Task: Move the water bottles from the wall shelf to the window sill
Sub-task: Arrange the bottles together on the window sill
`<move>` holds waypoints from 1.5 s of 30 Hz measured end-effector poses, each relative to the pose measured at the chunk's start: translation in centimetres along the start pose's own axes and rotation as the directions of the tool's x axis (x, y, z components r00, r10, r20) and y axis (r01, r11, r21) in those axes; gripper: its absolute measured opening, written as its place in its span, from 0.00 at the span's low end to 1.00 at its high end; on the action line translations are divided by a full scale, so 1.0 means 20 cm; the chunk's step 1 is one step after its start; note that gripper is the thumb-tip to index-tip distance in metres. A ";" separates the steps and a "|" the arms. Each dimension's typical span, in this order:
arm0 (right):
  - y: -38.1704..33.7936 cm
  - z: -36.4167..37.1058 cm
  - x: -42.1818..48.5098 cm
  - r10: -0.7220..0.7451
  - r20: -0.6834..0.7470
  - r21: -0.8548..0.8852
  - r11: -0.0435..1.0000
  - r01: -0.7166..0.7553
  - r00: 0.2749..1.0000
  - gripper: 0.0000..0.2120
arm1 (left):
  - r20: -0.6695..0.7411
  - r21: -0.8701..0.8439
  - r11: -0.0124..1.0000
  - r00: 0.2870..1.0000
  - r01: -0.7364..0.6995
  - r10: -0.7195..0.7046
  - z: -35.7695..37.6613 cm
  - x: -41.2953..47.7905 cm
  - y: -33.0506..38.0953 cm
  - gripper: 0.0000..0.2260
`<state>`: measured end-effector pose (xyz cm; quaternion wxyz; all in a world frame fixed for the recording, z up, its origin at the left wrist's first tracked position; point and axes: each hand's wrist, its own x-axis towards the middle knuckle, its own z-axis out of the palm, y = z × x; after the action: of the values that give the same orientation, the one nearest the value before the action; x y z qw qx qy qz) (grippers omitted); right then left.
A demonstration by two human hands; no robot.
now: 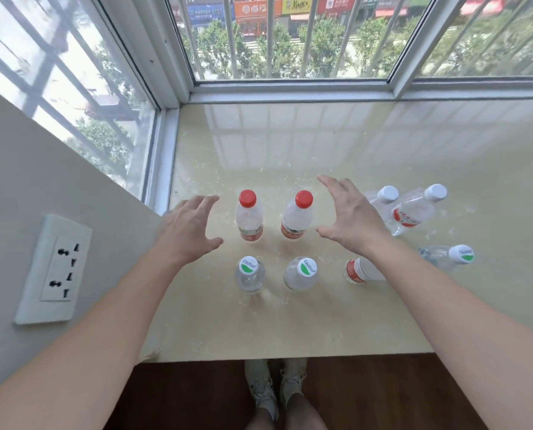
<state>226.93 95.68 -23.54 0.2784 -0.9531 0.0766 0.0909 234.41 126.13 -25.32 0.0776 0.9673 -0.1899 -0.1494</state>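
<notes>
Eight water bottles stood on the window sill (290, 321) across the centre and right of the frame. By cap, you had two red-capped bottles (249, 220) side by side at centre and three green-and-white-capped bottles (249, 274), two just below that pair and one at far right. Two white-capped bottles (414, 212) leaned at upper right. One red-labelled bottle (363, 270) had its cap hidden under your right forearm. Your left hand (191, 231) and right hand (349, 218) flanked the red-capped pair, fingers spread, gripping nothing. I judged this the setting-down step, with the pair standing free. The wall shelf was out of view, so the next move called for turning to it and checking for remaining bottles. One wall socket (54, 268) sat at left.
</notes>
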 end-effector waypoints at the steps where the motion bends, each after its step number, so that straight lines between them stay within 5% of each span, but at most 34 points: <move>1: -0.02 -0.07 -0.03 -0.015 -0.002 -0.022 1.000 0.015 1.000 0.44 | -0.004 0.016 1.000 1.000 0.009 -0.009 -0.06 -0.02 0.01 0.38; 5: -0.05 -0.37 -0.20 -0.065 -0.044 -0.135 0.989 0.058 0.997 0.39 | -0.105 0.039 0.999 0.994 0.013 -0.009 -0.32 -0.11 0.11 0.36; 10: 0.11 -0.81 -0.44 -0.035 -0.175 -0.237 0.971 -0.008 0.984 0.32 | -0.275 0.083 0.984 0.945 -0.160 0.177 -0.57 -0.17 0.42 0.32; 17: 0.59 -1.13 -0.59 0.069 -0.246 -0.245 0.961 -0.131 0.967 0.29 | -0.218 0.096 0.942 0.917 -0.321 0.335 -0.49 -0.11 1.01 0.31; 33: 1.17 -0.76 -0.21 0.037 0.125 -0.113 0.993 -0.023 0.992 0.28 | 0.022 0.019 0.994 0.994 -0.109 0.108 0.03 0.26 1.35 0.31; 40: 1.16 -0.53 -0.04 0.072 0.151 -0.034 0.997 -0.068 0.986 0.35 | 0.120 -0.122 0.992 0.992 -0.030 0.045 0.20 0.41 1.34 0.35; 45: 1.16 -0.37 0.00 0.089 0.130 0.030 0.995 -0.094 0.988 0.36 | 0.162 -0.283 0.956 0.978 -0.080 0.130 0.30 0.48 1.33 0.37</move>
<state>223.43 72.29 -29.37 0.2955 -0.9356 0.1038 0.1631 231.81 97.43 -27.87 0.2015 0.9183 -0.2248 -0.2560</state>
